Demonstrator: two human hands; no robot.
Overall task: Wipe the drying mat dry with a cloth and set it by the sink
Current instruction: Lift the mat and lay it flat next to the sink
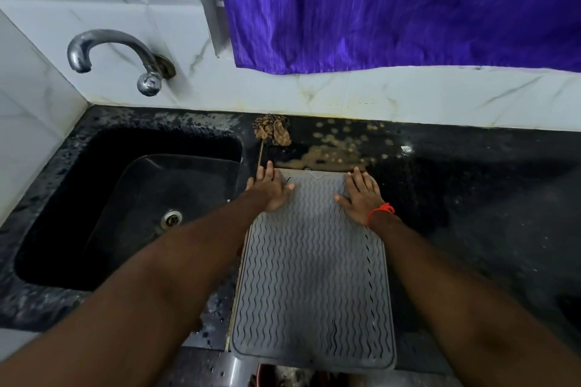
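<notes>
A grey drying mat with wavy ridges lies flat on the black counter, just right of the black sink. Its near edge reaches the counter's front edge. My left hand rests flat on the mat's far left corner, fingers straight and partly over the mat's edge. My right hand, with a red thread at the wrist, presses flat on the far right corner. No cloth is in view.
A steel tap juts from the tiled wall above the sink. A dried brown flower-like scrap lies on the counter behind the mat, beside pale stains. A purple curtain hangs above. Black counter stretches to the right.
</notes>
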